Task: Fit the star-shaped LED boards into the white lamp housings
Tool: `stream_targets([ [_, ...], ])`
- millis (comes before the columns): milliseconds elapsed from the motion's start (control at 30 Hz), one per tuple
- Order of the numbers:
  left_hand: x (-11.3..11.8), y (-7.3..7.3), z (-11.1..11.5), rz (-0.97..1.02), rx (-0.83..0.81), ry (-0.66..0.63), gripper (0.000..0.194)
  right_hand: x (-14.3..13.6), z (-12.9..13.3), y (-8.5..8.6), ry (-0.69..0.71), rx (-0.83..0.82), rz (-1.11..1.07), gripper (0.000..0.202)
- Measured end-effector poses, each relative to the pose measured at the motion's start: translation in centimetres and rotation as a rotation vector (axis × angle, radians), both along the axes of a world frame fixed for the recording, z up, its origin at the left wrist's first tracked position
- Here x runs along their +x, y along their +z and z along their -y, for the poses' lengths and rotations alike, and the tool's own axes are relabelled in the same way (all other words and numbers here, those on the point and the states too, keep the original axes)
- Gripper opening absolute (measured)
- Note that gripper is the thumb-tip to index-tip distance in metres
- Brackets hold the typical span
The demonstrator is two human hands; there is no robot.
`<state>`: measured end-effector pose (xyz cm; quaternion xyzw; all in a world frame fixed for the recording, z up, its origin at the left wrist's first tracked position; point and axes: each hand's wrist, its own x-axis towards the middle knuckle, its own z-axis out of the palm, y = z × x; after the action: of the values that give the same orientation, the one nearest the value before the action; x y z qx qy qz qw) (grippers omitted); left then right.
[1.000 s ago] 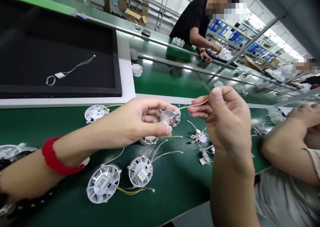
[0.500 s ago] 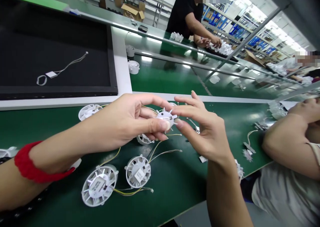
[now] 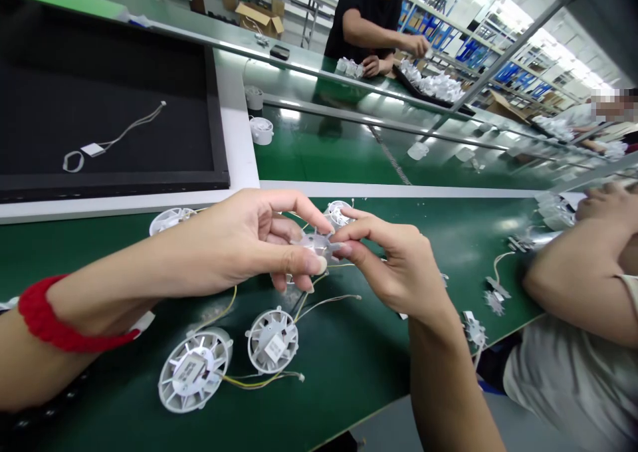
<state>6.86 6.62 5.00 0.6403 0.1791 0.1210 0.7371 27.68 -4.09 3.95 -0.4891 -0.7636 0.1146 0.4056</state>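
Toward the near edge of a green desk (image 3: 349, 365), a large round white housing (image 3: 195, 371) is lying spokes up, and a smaller round housing (image 3: 272, 341) is sitting just to its right, its thin wires trailing rightward. Above the desk, toward its far edge, a small spoked part (image 3: 317, 242) is being held between two bare hands. The left hand (image 3: 262, 242), wearing a red wristband (image 3: 50, 316), is clamping its fingers on the part's body; the right hand (image 3: 399, 259) is pinching the part's right side between thumb and forefinger. At the desk's right end, a neighbour's arm (image 3: 573, 266) is resting. Beyond the far edge, a wired piece (image 3: 93, 149) is lying on a black panel (image 3: 109, 73). Farther off, a person in black (image 3: 366, 23) is handling white parts.
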Motion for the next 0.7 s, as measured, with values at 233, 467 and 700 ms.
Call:
stream_targets([
  [233,0.2,0.5,0.1,-0.049,0.079,0.022,0.018,0.2,0.2,-0.1,0.030,-0.021,0.000,0.010],
  [467,-0.2,0.6,-0.2,-0.022,-0.017,-0.022,0.017,-0.8,0.5,0.2,0.013,-0.163,-0.275,0.011],
  [700,-0.2,0.9,0.0,-0.061,0.002,-0.061,0.015,-0.1,-0.3,0.3,0.284,-0.889,-0.826,0.032],
])
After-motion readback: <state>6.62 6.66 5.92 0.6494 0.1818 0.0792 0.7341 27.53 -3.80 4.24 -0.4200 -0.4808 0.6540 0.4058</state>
